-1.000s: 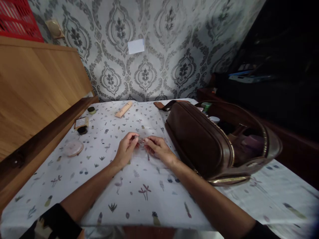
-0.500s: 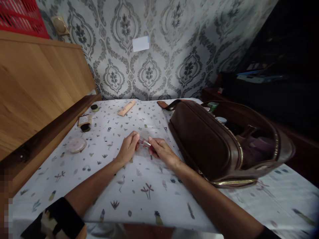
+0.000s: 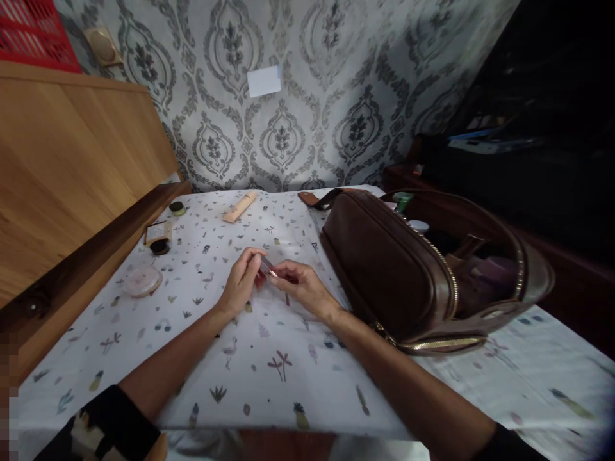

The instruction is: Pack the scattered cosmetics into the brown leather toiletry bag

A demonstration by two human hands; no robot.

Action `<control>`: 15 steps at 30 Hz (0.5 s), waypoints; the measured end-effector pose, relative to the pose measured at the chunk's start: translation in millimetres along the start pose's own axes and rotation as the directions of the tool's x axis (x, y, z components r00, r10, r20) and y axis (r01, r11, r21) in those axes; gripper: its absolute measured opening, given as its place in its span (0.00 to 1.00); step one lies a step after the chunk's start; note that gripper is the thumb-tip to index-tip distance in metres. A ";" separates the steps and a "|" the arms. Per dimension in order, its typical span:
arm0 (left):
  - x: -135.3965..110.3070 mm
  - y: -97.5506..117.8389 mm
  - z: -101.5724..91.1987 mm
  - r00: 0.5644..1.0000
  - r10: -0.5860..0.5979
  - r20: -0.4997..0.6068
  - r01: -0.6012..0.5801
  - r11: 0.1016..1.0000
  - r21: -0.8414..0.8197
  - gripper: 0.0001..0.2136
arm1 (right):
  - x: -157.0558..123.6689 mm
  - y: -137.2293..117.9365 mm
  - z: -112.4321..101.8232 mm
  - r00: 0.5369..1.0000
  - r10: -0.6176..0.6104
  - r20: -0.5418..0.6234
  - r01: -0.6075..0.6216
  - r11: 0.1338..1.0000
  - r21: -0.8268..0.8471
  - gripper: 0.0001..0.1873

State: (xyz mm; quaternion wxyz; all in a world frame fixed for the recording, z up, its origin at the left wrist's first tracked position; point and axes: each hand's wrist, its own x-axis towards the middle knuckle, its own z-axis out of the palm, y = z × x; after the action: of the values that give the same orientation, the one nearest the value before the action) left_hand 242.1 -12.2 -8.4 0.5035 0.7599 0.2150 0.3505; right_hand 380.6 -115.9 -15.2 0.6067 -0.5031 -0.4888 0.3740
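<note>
A slim, shiny tube (image 3: pixel 267 264), which looks like a lip gloss, is held above the middle of the table between my two hands. My left hand (image 3: pixel 240 282) is closed around its far left end, thumb and fingers pressed together. On the near right end, by a silvery band, my right hand (image 3: pixel 303 285) pinches it with thumb and fingertips. Something reddish shows under the tube, beside my left fingers; I cannot make out which part it is. Right of my hands stands a brown leather toiletry bag (image 3: pixel 384 256), its zip open and several items inside.
A patterned white cloth (image 3: pixel 269 403) covers the table. A peach squeeze tube (image 3: pixel 239 207) lies at the back. Along the left are a round pink compact (image 3: pixel 143 282), a square palette (image 3: pixel 157 232), a dark round lid (image 3: pixel 159 247) and a small green-sided jar (image 3: pixel 177 208). A wooden panel (image 3: pixel 86 134) rises at left.
My left fingers have moved over the tube's far end, and my right fingers have shifted to a fingertip pinch. The tube is turned more steeply. The whole view has shifted slightly.
</note>
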 end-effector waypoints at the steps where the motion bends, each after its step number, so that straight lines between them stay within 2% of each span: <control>1: 0.1 0.6 -0.1 1.000 0.000 0.019 0.000 1.000 -0.022 0.19 | -0.3 -0.5 -0.2 1.000 -0.002 0.008 0.002 1.000 0.002 0.18; 5: 1.8 2.6 0.1 0.993 -0.036 0.108 0.055 0.983 -0.174 0.21 | -2.2 -5.5 -1.6 0.996 0.065 0.056 -0.064 0.998 -0.018 0.20; 7: 3.3 2.2 0.0 0.991 -0.060 0.119 0.085 0.971 -0.223 0.22 | -3.3 -9.1 -2.1 0.995 0.075 0.066 -0.072 0.996 -0.043 0.19; 12: 4.3 0.1 -0.3 0.993 -0.039 0.109 0.063 0.973 -0.222 0.18 | -2.9 -11.8 -2.7 0.996 -0.033 0.078 0.048 0.979 -0.197 0.17; 15: 2.0 0.0 0.8 0.996 -0.031 0.080 0.046 0.982 -0.182 0.17 | -0.4 -5.5 -4.5 0.997 -0.070 0.021 0.073 0.959 -0.273 0.15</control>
State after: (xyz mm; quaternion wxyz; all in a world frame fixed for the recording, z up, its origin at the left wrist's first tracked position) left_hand 244.1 -11.4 -8.0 0.5860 0.7189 0.1768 0.3294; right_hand 384.6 -118.6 -10.0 0.5419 -0.5617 -0.5571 0.2837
